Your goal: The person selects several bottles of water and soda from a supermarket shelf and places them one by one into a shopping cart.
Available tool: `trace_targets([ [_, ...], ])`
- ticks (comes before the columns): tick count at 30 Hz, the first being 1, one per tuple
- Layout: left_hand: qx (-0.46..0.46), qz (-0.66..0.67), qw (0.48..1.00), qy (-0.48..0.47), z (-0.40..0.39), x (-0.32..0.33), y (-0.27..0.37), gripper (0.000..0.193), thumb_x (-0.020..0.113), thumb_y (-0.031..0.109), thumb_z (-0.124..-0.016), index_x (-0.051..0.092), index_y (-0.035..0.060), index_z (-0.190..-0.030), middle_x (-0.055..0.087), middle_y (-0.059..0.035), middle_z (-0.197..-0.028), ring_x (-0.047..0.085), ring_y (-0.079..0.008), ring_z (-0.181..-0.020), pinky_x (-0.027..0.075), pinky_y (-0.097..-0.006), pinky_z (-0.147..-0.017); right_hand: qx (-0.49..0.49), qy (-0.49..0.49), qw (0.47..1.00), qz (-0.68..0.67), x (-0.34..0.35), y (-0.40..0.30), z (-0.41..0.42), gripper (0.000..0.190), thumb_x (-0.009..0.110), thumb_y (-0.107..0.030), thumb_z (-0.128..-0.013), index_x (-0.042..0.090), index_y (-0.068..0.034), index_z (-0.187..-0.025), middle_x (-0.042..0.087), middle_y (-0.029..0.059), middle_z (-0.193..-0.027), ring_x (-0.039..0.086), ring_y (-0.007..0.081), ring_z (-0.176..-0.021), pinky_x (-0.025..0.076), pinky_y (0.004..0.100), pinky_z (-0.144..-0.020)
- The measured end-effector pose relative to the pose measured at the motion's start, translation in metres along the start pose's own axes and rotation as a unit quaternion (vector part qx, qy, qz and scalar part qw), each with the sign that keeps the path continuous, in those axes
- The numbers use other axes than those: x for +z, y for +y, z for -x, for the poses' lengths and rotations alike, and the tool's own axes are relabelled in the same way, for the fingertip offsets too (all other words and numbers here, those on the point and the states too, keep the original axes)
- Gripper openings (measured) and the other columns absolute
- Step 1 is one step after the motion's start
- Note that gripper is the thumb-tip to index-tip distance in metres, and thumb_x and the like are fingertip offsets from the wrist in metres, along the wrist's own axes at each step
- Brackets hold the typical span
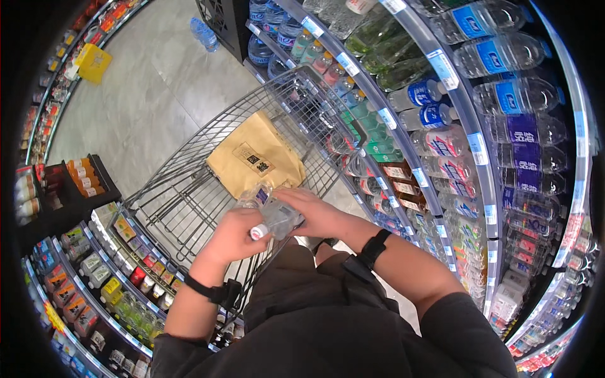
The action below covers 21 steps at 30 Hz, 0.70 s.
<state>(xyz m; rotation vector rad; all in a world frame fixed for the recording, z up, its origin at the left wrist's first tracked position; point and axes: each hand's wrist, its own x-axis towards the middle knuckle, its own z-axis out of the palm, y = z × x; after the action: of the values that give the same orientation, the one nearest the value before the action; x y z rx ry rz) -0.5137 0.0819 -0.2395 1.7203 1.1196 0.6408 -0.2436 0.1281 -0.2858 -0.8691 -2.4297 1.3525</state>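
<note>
A clear plastic bottle (282, 218) with a white cap lies between my two hands, above the near end of a wire shopping cart (189, 163). My left hand (238, 236) is closed around it near the cap. At its other side, my right hand (314, 212) grips the body, fingers stretched along it. Just beyond is a second clear bottle (257, 194) with a purple label, partly hidden by my left hand; whether that hand also touches it I cannot tell. A tan paper bag (264, 146) with dark printing rests in the cart.
Shelves of bottled water (515, 99) rise close on the right, with price-tag rails (439, 66). Lower left are shelves of bottled drinks (127, 307). A black display crate (92, 182) holds orange bottles. Grey floor (137, 99) extends beyond the cart; a blue bottle pack (204, 35) stands there.
</note>
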Motion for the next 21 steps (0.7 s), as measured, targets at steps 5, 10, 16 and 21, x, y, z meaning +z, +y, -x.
trace_targets([
  [5,-0.02,0.078,0.996,0.036,-0.014,-0.029,0.03,0.027,0.076,0.016,-0.077,0.054,0.0029,-0.07,0.052,-0.0156,-0.066,0.054,-0.0358,-0.062,0.043,-0.0424,-0.059,0.12,-0.061,0.976,-0.173,-0.04,-0.051,0.003,0.089,0.096,-0.022,-0.073,0.052,-0.002,-0.148,0.061,0.0184,-0.143,0.062,0.0314,-0.131,0.049,0.0406,-0.11],
  [10,-0.138,0.167,0.969,0.116,-0.037,0.009,0.072,0.025,0.064,0.025,-0.107,0.057,0.0021,-0.104,0.059,-0.0004,-0.087,0.051,-0.0113,-0.082,0.047,-0.0339,-0.073,0.202,0.019,0.915,-0.349,-0.045,-0.07,0.044,0.077,0.097,-0.026,-0.078,0.058,0.002,-0.139,0.073,0.0102,-0.119,0.067,0.015,-0.106,0.054,0.0326,-0.096],
  [16,-0.111,0.305,0.946,-0.006,-0.074,0.077,0.137,0.06,0.069,0.027,-0.105,0.041,0.001,-0.151,0.062,-0.0098,-0.133,0.055,-0.0177,-0.13,0.047,-0.0358,-0.109,0.218,0.137,0.856,-0.448,-0.091,-0.095,0.126,0.064,0.089,-0.028,-0.09,0.058,0.003,-0.137,0.072,0.0071,-0.118,0.068,0.0135,-0.104,0.056,0.0323,-0.092],
  [21,-0.08,0.328,0.939,-0.068,-0.121,0.14,0.211,0.068,0.075,0.009,-0.098,0.038,0.0016,-0.154,0.059,-0.009,-0.137,0.057,-0.0171,-0.127,0.047,-0.0355,-0.109,0.195,0.232,0.807,-0.507,-0.126,-0.103,0.215,0.062,0.079,-0.031,-0.099,0.054,0.004,-0.144,0.07,0.0086,-0.125,0.066,0.0142,-0.111,0.054,0.0318,-0.097],
])
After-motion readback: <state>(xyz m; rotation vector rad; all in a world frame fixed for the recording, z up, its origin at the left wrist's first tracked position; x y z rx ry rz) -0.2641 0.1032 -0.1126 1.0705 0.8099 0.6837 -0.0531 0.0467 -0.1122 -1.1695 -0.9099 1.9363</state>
